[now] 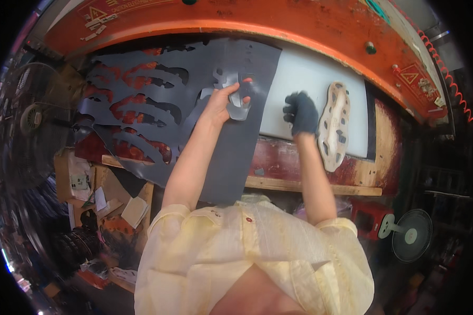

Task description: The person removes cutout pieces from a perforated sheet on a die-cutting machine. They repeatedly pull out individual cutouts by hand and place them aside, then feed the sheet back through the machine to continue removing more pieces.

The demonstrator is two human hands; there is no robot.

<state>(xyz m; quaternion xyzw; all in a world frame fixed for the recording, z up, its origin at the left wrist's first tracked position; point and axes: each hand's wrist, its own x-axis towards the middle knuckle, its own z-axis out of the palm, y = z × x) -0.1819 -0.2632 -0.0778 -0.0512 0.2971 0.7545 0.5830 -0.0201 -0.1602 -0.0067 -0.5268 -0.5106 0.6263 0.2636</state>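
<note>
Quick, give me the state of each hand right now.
Left hand: bare, closed on a cut grey piece over the dark grey sheet.
Right hand: dark glove, fingers curled; holding anything cannot be told.

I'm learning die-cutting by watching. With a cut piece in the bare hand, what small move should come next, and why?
Probably lift the cut grey piece clear of the dark grey sheet and set it aside. The left hand already pinches it above the sheet's cut-out holes, while the gloved right hand rests on the white cutting board beside the cutting die.
</note>
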